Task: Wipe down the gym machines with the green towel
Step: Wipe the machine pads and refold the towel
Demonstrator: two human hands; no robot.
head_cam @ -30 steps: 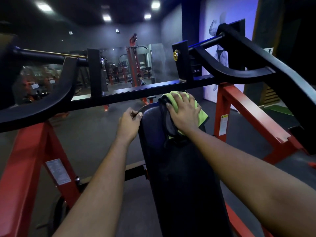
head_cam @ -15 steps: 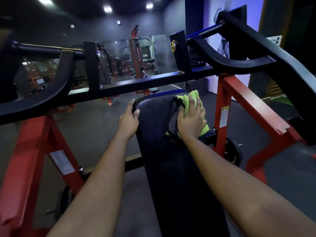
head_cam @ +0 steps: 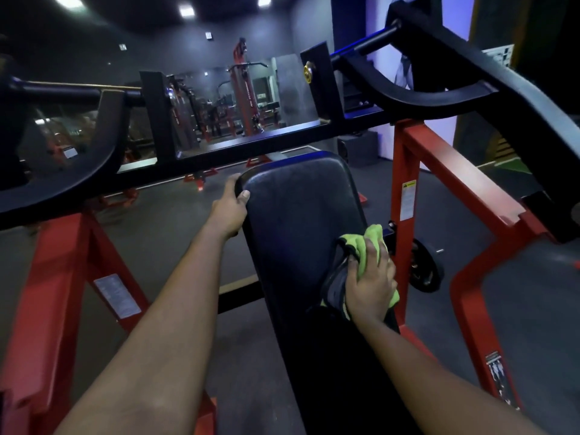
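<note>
A black padded bench back point(head_cam: 298, 215) runs from the bottom of the view up to the centre, inside a red and black press machine. My right hand point(head_cam: 370, 284) presses the green towel point(head_cam: 365, 246) against the pad's right edge, about halfway down, fingers spread over the cloth. A dark grey side of the towel folds out to the left under the hand. My left hand point(head_cam: 229, 208) grips the pad's upper left corner, thumb on the top face.
A black crossbar point(head_cam: 251, 146) spans the view just beyond the pad. Red frame legs point(head_cam: 405, 189) stand right and left point(head_cam: 56, 277). A black weight plate point(head_cam: 423, 271) sits low on the right. Grey floor and more red machines lie beyond.
My right hand has slid the towel from the top of the pad down its right side toward me. My left hand has kept its hold on the upper left corner.
</note>
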